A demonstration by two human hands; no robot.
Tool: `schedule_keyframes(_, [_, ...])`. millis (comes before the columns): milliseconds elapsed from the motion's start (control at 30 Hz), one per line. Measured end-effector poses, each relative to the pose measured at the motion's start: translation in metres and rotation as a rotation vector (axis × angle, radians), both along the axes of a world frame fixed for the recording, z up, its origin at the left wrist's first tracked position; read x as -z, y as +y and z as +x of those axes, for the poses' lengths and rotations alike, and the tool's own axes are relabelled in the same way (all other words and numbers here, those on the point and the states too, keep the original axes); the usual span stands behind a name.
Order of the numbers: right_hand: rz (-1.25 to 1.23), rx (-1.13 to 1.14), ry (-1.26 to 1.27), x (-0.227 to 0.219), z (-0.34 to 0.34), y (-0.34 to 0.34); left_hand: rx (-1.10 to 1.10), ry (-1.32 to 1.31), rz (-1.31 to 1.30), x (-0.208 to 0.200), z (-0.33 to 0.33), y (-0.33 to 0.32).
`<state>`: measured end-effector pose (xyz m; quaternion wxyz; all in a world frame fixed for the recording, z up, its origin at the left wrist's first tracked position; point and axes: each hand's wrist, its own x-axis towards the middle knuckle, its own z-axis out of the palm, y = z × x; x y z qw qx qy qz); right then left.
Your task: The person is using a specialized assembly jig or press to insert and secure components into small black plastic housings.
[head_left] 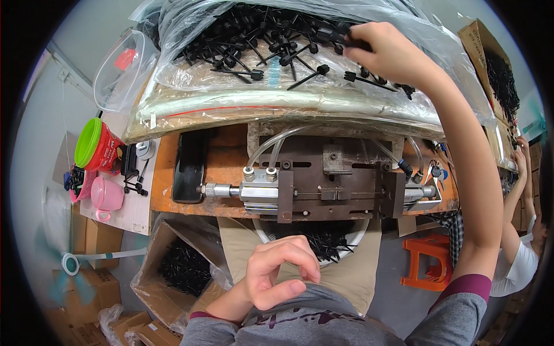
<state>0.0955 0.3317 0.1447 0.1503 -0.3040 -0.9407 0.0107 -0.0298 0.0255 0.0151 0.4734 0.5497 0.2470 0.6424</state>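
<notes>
Black plastic pins (277,43) are lying heaped on clear sheeting (231,101) beyond the metal press (323,184); right hand (386,52) is pinching one at the pile's right edge, while left hand (283,271) is resting curled, holding nothing, near the lap.

Right arm stretched forward, right hand (385,51) pinching; left hand (280,271) loosely curled.

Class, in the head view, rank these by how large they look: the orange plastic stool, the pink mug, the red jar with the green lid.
1. Orange plastic stool, largest.
2. Red jar with the green lid.
3. Pink mug, smallest.
The stool sits lower, farther from the camera, so its true lead is probably greater.
</notes>
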Motion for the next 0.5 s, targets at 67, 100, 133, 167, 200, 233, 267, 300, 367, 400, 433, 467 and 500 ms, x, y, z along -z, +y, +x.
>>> schedule_keyframes(67, [-0.136,0.061,0.188,-0.004,0.011,0.008,-0.009,0.018,0.016,-0.001,0.001,0.002])
schedule_keyframes(100, [-0.279,0.083,0.309,-0.007,0.017,0.012,-0.018,0.035,0.025,-0.002,0.002,0.003])
schedule_keyframes(133, [-0.418,0.062,0.388,-0.011,0.020,0.011,-0.043,0.057,0.026,-0.004,0.002,0.003])
schedule_keyframes(167, [-0.525,0.039,0.463,-0.016,0.022,-0.001,-0.102,0.100,0.004,-0.006,0.002,0.002])
schedule_keyframes(200, [-0.584,0.032,0.543,-0.017,0.022,-0.015,-0.160,0.143,-0.017,-0.010,0.004,0.003])
schedule_keyframes(233, [-0.633,0.037,0.624,-0.019,0.027,-0.028,-0.204,0.182,-0.032,-0.014,0.006,0.005])
schedule_keyframes(267, [-0.683,-0.005,0.631,-0.017,0.034,-0.035,-0.239,0.201,-0.023,-0.017,0.006,0.008])
schedule_keyframes(300, [-0.732,-0.047,0.638,-0.014,0.042,-0.042,-0.308,0.253,-0.012,-0.022,0.008,0.012])
schedule_keyframes(367, [-0.743,-0.004,0.714,0.003,0.040,-0.079,-0.454,0.364,-0.010,-0.028,0.012,0.017])
schedule_keyframes(400, [-0.851,0.013,0.684,0.007,0.041,-0.098,-0.545,0.475,0.051,-0.029,0.012,0.019])
schedule_keyframes(433, [-0.966,0.022,0.649,0.014,0.041,-0.115,-0.635,0.573,0.115,-0.029,0.013,0.023])
schedule_keyframes(467, [-1.064,0.060,0.662,0.024,0.041,-0.131,-0.714,0.669,0.183,-0.031,0.016,0.028])
schedule_keyframes(500, [-1.163,0.098,0.675,0.036,0.042,-0.145,-0.792,0.766,0.251,-0.031,0.019,0.031])
